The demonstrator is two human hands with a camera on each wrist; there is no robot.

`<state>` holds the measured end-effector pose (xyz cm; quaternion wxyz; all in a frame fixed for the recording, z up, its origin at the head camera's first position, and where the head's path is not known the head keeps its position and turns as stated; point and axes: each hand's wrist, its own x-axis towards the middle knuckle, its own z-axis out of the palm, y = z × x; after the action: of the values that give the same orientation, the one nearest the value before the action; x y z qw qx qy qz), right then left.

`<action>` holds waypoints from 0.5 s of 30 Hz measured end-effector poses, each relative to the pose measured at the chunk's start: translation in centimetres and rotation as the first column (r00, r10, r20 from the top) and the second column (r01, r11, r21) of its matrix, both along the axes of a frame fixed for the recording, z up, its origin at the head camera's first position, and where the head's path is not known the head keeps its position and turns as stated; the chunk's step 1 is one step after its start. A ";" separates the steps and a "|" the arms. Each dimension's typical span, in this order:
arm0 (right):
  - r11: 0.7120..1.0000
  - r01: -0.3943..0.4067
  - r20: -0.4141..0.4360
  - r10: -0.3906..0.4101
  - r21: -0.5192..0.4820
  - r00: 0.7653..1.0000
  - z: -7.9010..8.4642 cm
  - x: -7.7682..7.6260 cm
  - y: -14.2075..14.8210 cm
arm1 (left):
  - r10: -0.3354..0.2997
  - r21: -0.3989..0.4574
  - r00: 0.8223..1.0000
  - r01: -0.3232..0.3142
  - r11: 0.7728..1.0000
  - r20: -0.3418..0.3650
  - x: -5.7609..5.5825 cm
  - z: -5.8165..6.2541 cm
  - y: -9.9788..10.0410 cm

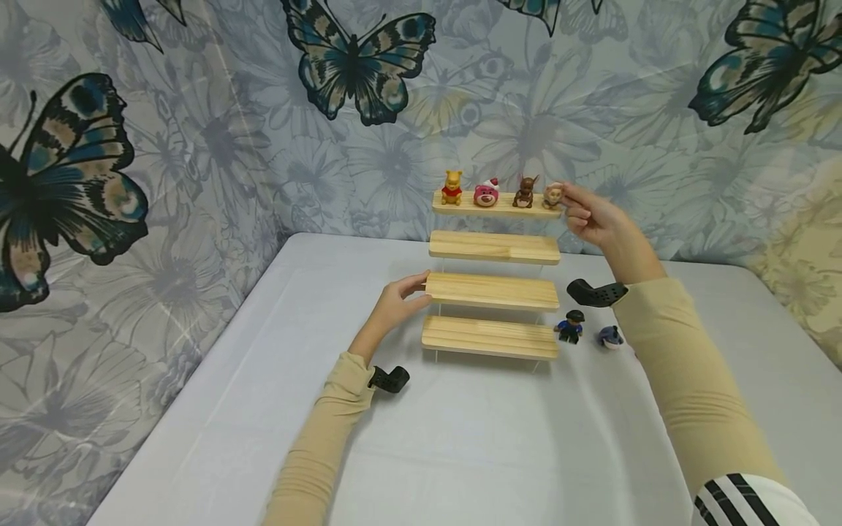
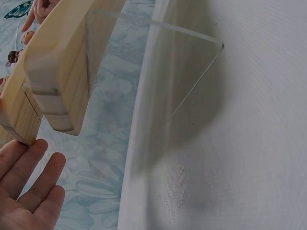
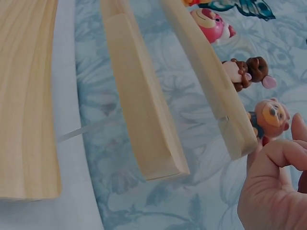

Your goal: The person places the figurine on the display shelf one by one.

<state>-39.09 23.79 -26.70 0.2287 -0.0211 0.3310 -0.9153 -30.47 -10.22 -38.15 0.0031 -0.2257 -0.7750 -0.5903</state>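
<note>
A four-tier wooden display shelf [image 1: 492, 291] stands on clear supports. At the right end of its top tier, my right hand [image 1: 595, 215] pinches a small bear figurine [image 3: 271, 117] with curled fingers. A brown figurine [image 1: 525, 193], a pink bear figurine [image 1: 486, 193] and a yellow bear figurine in a red shirt [image 1: 452, 188] stand along that tier to its left. My left hand [image 1: 397, 303] reaches to the shelf's left side, its fairly straight fingers [image 2: 36, 158] touching a tier's wooden end.
Beside the bottom tier's right end stands a figure in a black cap [image 1: 570, 326], with a blue-grey figurine [image 1: 610, 337] to its right. White cloth covers the table [image 1: 473, 438]. A butterfly-print backdrop [image 1: 355, 66] hangs behind. Black wrist mounts [image 1: 390, 379] stick out from both sleeves.
</note>
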 end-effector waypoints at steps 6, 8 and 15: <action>0.999 0.030 0.022 -0.030 0.036 0.999 0.1 0.3 0.1 | 0.005 -0.025 1.000 -0.005 1.000 -0.003 1.1 1.4 0.2; 0.997 0.046 0.024 -0.047 0.054 0.999 0.1 0.5 0.0 | 0.004 -0.026 1.000 -0.004 1.000 -0.003 1.3 1.5 0.2; 1.000 0.017 -0.044 -0.016 0.014 0.999 -0.4 1.0 0.3 | 0.023 0.005 1.000 -0.023 1.000 -0.011 -0.9 -1.6 0.0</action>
<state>-38.08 24.13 -27.12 0.2140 -0.0368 0.3428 -0.9140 -31.40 -10.18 -39.71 0.0148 -0.2201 -0.7760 -0.5908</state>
